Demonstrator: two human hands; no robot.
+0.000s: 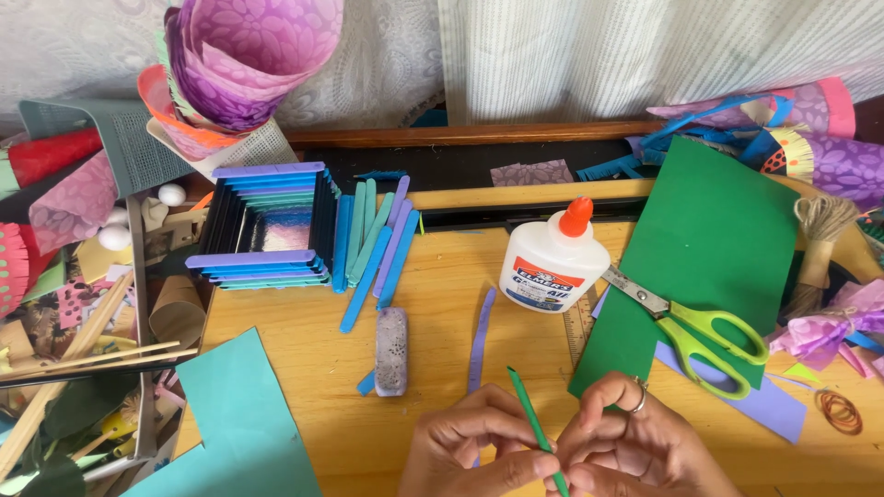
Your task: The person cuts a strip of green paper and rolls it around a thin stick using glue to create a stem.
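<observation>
Both hands, left hand (479, 442) and right hand (626, 446), pinch the thin green stick (534, 428) tight between closed fingertips (543, 460), and squeezing too hard might bend it.

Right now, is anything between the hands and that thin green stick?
No, nothing is in the way. Both the left hand and the right hand already pinch the thin green stick between their fingers, above the wooden table.
</observation>
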